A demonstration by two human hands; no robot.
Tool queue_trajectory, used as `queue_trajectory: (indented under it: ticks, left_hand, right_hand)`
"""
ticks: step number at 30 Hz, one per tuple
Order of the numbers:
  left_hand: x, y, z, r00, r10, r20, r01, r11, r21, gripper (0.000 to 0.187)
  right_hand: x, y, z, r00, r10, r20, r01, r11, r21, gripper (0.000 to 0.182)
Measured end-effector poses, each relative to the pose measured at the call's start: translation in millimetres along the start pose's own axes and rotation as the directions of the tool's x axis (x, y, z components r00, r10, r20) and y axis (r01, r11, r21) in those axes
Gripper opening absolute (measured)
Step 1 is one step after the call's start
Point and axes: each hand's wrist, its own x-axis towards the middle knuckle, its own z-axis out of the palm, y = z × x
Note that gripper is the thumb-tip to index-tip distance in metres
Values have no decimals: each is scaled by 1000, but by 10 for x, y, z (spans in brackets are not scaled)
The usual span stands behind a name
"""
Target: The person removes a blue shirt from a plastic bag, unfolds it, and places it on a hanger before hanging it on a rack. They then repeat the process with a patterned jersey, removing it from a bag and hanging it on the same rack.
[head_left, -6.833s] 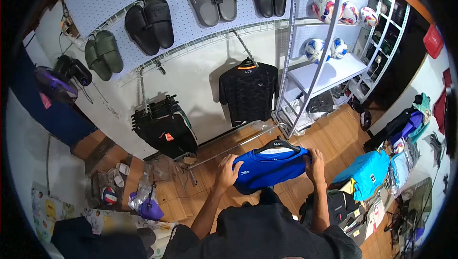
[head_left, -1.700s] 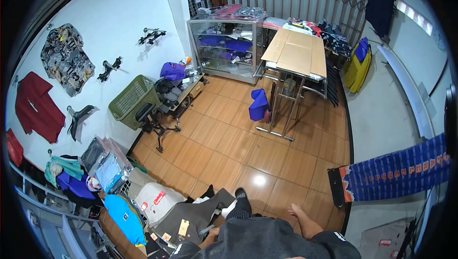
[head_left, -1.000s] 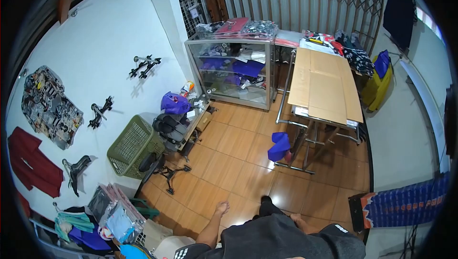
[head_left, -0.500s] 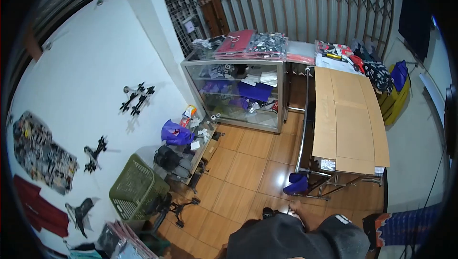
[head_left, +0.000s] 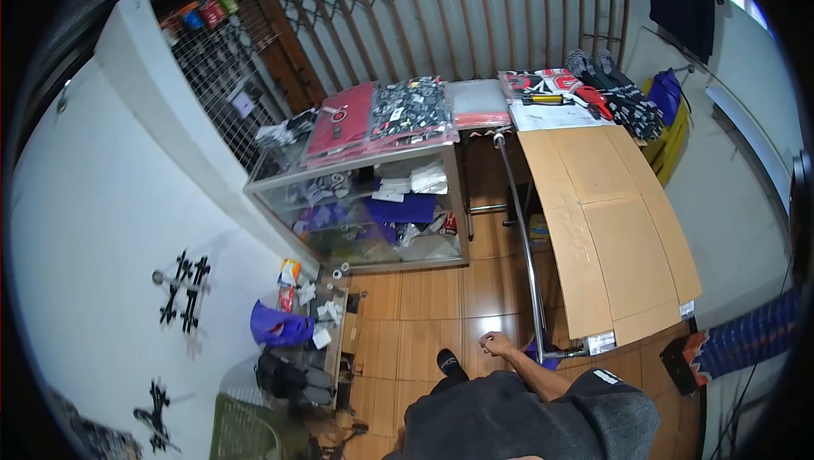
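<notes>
The right hand point(head_left: 497, 343) is low over the tiled floor point(head_left: 428, 295), its fingers point(head_left: 487, 343) bent inward; it is too small in view to tell whether they are clenched or slack, or whether anything is in them. The left hand is out of view. Nearest the right hand is the rail point(head_left: 526, 256), a shiny metal bar running from beside the glass case point(head_left: 386, 267) to a joint just beyond the forearm; whether arm and metal touch, I cannot tell. A purple item point(head_left: 546, 356) shows partly behind that joint. Right of the rail lies the cardboard point(head_left: 623, 231), plain brown and flat, with long creases and one across them, clear wrapping point(head_left: 603, 343) peeking out at its near edge. Past its far end sit papers point(head_left: 555, 117), a printed red, black and white pack point(head_left: 543, 82) and dark patterned cloth point(head_left: 632, 112). Bagged red cloth point(head_left: 343, 121) and a bagged patterned piece point(head_left: 409, 108) lie on top of the glass case. A purple bag point(head_left: 280, 324) and dark shoes point(head_left: 292, 379) rest together along the white wall point(head_left: 93, 231).
</notes>
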Motion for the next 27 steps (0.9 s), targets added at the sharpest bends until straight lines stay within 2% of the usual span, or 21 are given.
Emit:
queue_trajectory:
  ticks: [3, 6, 7, 8, 11, 12, 13, 15, 16, 18, 20, 21, 23, 24, 25, 27]
  left_hand:
    - [566, 680, -341, 998, 60, 0, -60, 993, 98, 28]
    - [1246, 1712, -539, 977, 212, 24, -212, 950, 231, 29]
    - [1536, 2071, -542, 948, 310, 74, -315, 878, 360, 30]
    - [1776, 2442, -542, 906, 404, 122, -411, 778, 475, 32]
    - [2119, 3684, -209, 852, 489, 186, -520, 831, 197, 22]
    - [2141, 4090, -8, 818, 531, 221, -564, 815, 129, 21]
    - [2123, 4456, 197, 781, 571, 254, -610, 785, 111, 23]
    - [1997, 5150, 660, 695, 639, 330, -679, 734, 6, 29]
    - [1915, 5446, 938, 642, 672, 368, -698, 712, -82, 29]
    - [1624, 5993, 1434, 497, 721, 483, -758, 632, -163, 30]
    - [1265, 6427, 1923, 416, 710, 568, -762, 613, -208, 31]
    - [1095, 6609, 2065, 379, 698, 607, -760, 609, -226, 31]
    - [757, 7024, 2289, 243, 685, 687, -858, 483, -178, 32]
    - [571, 7253, 2406, 171, 667, 725, -898, 408, -164, 33]
    - [370, 7470, 2485, 146, 660, 737, -894, 406, -187, 33]
    - [179, 7886, 2661, 87, 666, 741, -933, 315, -174, 32]
  right_hand:
    - [148, -421, -196, 996, -17, -83, 26, 994, 105, 35]
    - [545, -716, -438, 949, -165, -268, 185, 981, 52, 34]
    - [572, -734, -500, 928, -200, -315, 218, 976, 24, 33]
    - [489, -954, -599, 907, -189, -377, 254, 959, 129, 31]
    - [193, -1726, -966, 839, -202, -506, 343, 917, 202, 32]
    - [322, -1741, -1061, 793, -226, -566, 401, 893, 205, 32]
    - [386, -1815, -1192, 810, -183, -557, 389, 879, 277, 31]
    - [461, -2021, -1445, 748, -178, -639, 451, 843, 293, 29]
    - [276, -2365, -1602, 695, -197, -691, 477, 846, 238, 27]
    - [358, -2601, -1922, 560, -263, -786, 488, 871, 56, 26]
    - [348, -2886, -2281, 367, -407, -836, 444, 867, -227, 24]
    - [346, -3014, -2467, 358, -385, -851, 426, 878, -218, 23]
    - [457, -3099, -2845, 203, -483, -851, 310, 857, -412, 25]
    - [515, -3103, -3035, 187, -489, -852, 272, 859, -433, 27]
    - [574, -3094, -3209, 170, -493, -853, 235, 861, -451, 29]
    - [658, -3035, -3453, 164, -479, -862, 112, 878, -466, 35]
